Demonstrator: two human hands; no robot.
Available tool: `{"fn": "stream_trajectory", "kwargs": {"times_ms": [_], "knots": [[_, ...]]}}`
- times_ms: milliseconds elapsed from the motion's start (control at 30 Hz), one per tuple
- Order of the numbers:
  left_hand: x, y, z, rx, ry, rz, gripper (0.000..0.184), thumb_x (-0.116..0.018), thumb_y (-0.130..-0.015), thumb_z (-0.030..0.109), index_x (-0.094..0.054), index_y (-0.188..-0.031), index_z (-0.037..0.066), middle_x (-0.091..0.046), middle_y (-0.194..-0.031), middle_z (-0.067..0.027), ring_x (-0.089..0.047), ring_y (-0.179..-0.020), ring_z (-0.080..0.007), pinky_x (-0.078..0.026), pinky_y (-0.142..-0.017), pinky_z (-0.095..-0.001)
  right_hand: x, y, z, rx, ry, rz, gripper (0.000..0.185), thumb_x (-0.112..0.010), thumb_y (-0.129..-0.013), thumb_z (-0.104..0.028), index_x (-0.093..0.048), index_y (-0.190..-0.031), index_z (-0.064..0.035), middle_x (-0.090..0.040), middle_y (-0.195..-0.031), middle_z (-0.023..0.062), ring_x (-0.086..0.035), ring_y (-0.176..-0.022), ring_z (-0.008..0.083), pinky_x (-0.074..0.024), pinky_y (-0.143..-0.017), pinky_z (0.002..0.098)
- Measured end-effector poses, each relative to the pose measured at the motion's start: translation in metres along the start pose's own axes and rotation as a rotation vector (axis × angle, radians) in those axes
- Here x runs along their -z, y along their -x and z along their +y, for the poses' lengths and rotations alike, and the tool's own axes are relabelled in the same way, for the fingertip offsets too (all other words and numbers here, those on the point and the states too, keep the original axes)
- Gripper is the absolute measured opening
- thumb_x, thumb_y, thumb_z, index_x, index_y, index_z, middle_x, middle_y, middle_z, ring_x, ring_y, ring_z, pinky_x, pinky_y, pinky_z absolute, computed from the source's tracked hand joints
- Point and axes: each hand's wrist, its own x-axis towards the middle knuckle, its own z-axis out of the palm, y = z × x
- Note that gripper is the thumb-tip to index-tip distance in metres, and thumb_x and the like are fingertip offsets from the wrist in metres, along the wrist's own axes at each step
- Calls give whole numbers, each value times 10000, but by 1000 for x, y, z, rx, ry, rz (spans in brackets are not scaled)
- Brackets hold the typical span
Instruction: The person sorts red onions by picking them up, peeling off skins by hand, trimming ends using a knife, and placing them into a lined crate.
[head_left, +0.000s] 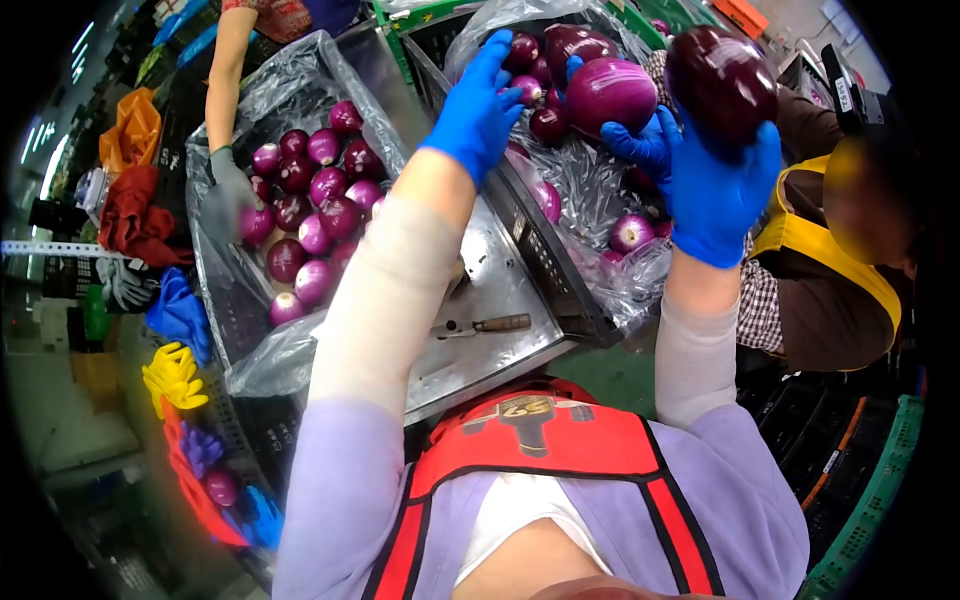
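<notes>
My left hand, in a blue glove, has its fingers apart at the near-left side of the plastic-lined black crate. Small red onions lie right beside its fingertips. On the other side, my right hand, also blue-gloved, holds up a large dark red onion. Between my hands, another blue-gloved hand is at a big purple onion; the fingers are partly hidden. A knife with a wooden handle lies on the metal table.
A second lined crate of red onions stands at left, with a co-worker's grey-gloved hand in it. A co-worker in a yellow apron is at right. Gloves hang at far left; green crates stand lower right.
</notes>
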Motion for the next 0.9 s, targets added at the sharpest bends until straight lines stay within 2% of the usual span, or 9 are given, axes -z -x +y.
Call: {"fn": "stream_trajectory", "kwargs": {"times_ms": [100, 200, 367, 400, 467, 533, 633, 800, 900], "knots": [[-17, -36, -14, 171, 130, -119, 716, -658, -786, 545, -441, -1318, 118, -480, -1296, -135, -480, -1182, -236, -379, -985, -436, 2, -5, 8, -113, 29, -41, 627, -521, -884, -443, -366, -1378, -90, -422, -1361, 224, -433, -1215, 398, -495, -767, 675], [-30, -34, -28, 149, 225, -296, 530, -644, -817, 488, -558, -1157, 91, -601, -1091, -127, -584, -1030, -250, -463, -898, -451, 0, -2, 19, -161, -110, -46, 522, -577, -865, -352, -457, -1300, -90, -521, -1258, 148, -543, -1124, 309, -518, -865, 490], [-29, -29, -40, -37, 435, -286, 299, -645, -835, 299, -600, -1036, 82, -641, -872, -93, -657, -727, -228, -571, -624, -390, -9, 10, 39, -60, 89, 96, 500, -512, -892, -360, -449, -1307, -88, -547, -1240, 146, -571, -1075, 307, -553, -782, 480], [-20, -27, -45, -134, 232, -289, 583, -507, -896, 499, -509, -1252, 37, -612, -1148, -196, -629, -1002, -332, -519, -887, -446, -17, 15, 39, -69, 46, 67, 455, -532, -884, -297, -460, -1282, -90, -560, -1206, 136, -580, -1063, 284, -541, -821, 442], [-19, -9, -47, -193, 352, -220, 591, -499, -894, 514, -515, -1246, 39, -612, -1149, -195, -630, -1007, -324, -509, -906, -434, -32, 23, 39, -51, 12, 19, 422, -569, -870, -226, -467, -1254, -83, -568, -1161, 128, -592, -1035, 257, -525, -859, 393], [-16, 10, -35, -198, 491, -131, 384, -634, -849, 398, -573, -1097, 111, -641, -897, -78, -648, -757, -225, -569, -676, -405, -43, 25, 47, -31, 15, -10, 429, -586, -866, -218, -462, -1250, -75, -565, -1149, 131, -594, -1020, 253, -522, -858, 383], [-5, 40, -11, -196, 585, -150, 656, -483, -867, 600, -518, -1261, 77, -582, -1213, -156, -574, -1094, -306, -456, -974, -439, -60, 25, 61, 9, -18, -58, 434, -542, -894, -283, -494, -1266, -65, -571, -1218, 139, -564, -1114, 279, -437, -990, 443], [68, 66, 35, -115, 619, -84, 662, -599, -810, 578, -504, -1239, 83, -590, -1167, -168, -597, -1042, -332, -490, -914, -507, -135, 20, 92, -265, -131, 30, 411, -617, -853, -294, -506, -1199, -102, -583, -1112, 91, -582, -986, 233, -500, -837, 374], [114, 86, 52, -69, 463, 135, 680, -457, -885, 561, -404, -1368, 87, -470, -1356, -172, -447, -1241, -344, -328, -1077, -482, -144, 34, 159, -284, -281, -76, 489, -683, -809, -174, -470, -1230, -44, -572, -1111, 106, -591, -984, 219, -498, -863, 338]]}}
